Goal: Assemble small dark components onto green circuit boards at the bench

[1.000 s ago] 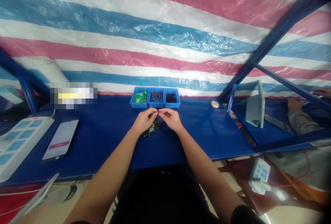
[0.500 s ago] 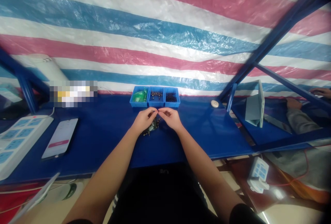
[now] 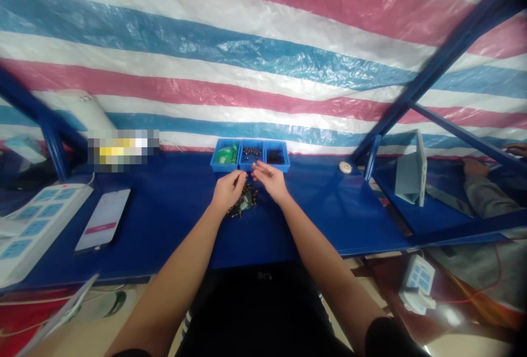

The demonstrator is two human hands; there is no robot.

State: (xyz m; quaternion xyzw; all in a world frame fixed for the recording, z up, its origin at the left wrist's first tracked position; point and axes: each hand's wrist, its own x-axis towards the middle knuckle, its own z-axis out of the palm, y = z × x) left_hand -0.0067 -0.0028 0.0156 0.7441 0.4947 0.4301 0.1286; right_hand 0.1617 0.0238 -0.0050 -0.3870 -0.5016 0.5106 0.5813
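Observation:
Three small blue bins stand in a row at the back of the blue table: green pieces on the left, small metal parts in the middle, dark parts on the right. A little pile of small parts lies on the table just in front of them. My left hand hovers over the pile with fingers pinched together; what they hold is too small to name. My right hand reaches toward the middle bin, pinching a tiny light part at its fingertips.
A phone and a white power strip lie at the left. A small round white object sits at the right. A grey folded stand stands on the neighbouring table, where another person's arm rests. A striped tarp hangs behind.
My hands have come apart. The right hand has moved forward toward the middle bin with a tiny part pinched in it. The left hand has stayed over the pile.

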